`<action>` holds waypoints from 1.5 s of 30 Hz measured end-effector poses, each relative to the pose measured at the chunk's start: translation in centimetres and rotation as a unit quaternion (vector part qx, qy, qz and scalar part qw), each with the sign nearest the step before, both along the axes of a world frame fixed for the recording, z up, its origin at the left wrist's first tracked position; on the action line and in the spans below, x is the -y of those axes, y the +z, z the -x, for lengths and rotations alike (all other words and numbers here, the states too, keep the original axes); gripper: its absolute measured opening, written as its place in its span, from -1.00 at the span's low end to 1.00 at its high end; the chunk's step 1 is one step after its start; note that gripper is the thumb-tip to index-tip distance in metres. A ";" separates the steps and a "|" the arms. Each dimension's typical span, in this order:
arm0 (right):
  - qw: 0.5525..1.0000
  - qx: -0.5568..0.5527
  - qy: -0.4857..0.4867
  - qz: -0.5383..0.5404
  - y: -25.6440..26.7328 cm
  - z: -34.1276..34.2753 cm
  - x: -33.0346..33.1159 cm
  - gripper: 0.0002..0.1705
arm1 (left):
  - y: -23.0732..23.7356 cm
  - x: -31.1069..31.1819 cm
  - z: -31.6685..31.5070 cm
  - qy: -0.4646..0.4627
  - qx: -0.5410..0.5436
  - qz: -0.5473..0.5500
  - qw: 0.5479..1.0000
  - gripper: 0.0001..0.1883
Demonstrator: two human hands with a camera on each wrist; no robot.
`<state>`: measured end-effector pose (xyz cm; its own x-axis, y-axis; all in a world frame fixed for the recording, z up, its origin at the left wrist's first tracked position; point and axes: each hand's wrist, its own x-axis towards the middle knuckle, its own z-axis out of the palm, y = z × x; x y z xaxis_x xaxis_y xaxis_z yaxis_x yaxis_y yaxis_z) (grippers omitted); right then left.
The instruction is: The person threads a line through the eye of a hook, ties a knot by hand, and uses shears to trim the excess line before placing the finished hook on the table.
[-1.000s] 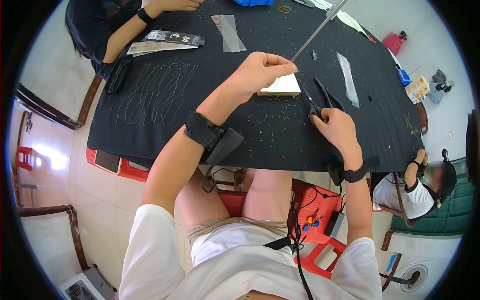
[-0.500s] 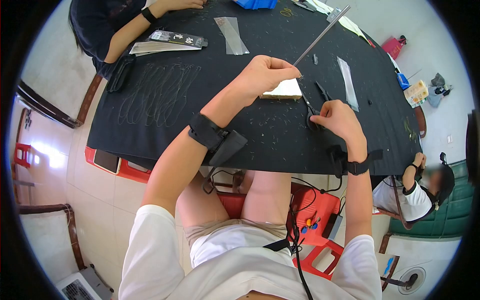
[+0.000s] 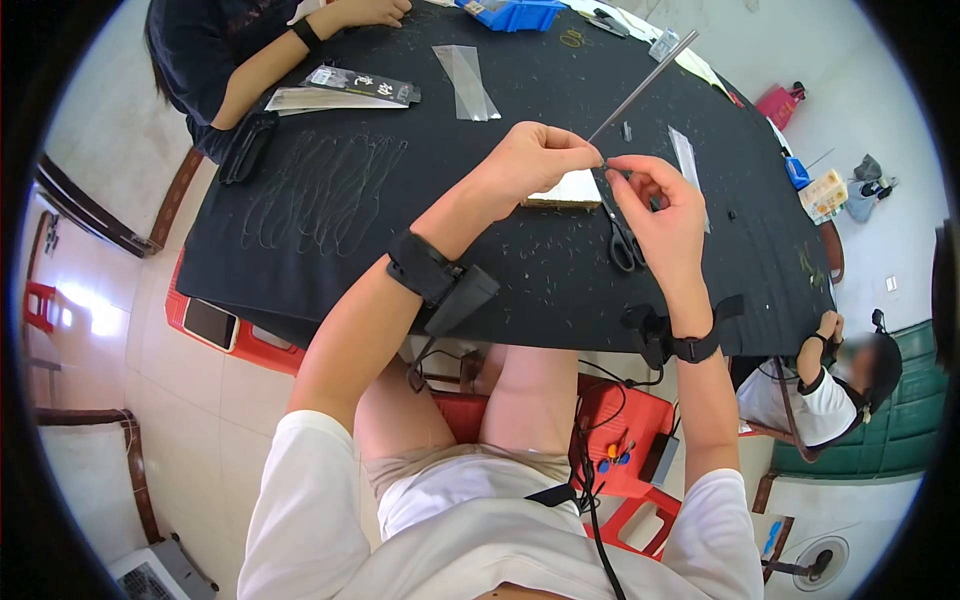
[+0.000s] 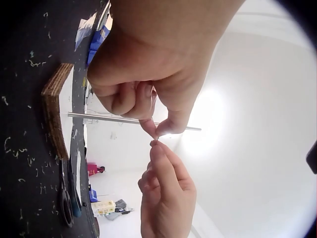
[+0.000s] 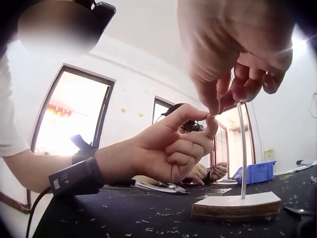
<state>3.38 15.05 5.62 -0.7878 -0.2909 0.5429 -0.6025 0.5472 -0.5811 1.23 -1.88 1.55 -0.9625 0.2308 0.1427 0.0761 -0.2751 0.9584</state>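
Note:
My left hand pinches a tiny thread-like piece between thumb and index finger. Thumb and index finger of my right hand meet it there from the other side, pinching at the same spot. What the piece is, I cannot tell. Just beyond the fingertips, a thin metal rod stands upright on a small wooden block with a white top. Black-handled scissors lie on the table beside the block, partly below my right hand. A second dark-handled tool lies next to them.
Loops of dark thread are spread on the black tablecloth to the left. Clear plastic sleeves, a packet and a blue bin lie farther back. Small clippings litter the cloth. Another person's arm rests at the far left.
My right hand has let go of the scissors and moved up and left to my left fingertips. My left hand keeps its pinch near the rod.

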 end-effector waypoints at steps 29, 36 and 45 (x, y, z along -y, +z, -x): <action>0.983 -0.144 0.001 -0.117 0.6 0.6 0.4 -0.89 | 0.0 0.1 0.1 -0.006 0.008 0.005 1.000 -0.79; 0.997 -0.061 -0.023 -0.050 -0.2 1.3 -1.3 -0.88 | 0.3 0.1 0.0 0.005 0.022 -0.008 1.000 -0.80; 0.995 0.077 0.002 0.070 -2.9 5.4 -4.7 -0.90 | -0.2 0.0 0.3 0.004 0.034 -0.054 0.998 -0.88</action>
<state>-2.03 19.75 2.73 -0.8636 -0.2242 0.4516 -0.5027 0.4532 -0.7361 0.90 -1.89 1.33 -0.9725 0.2094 0.1017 0.0155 -0.3776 0.9258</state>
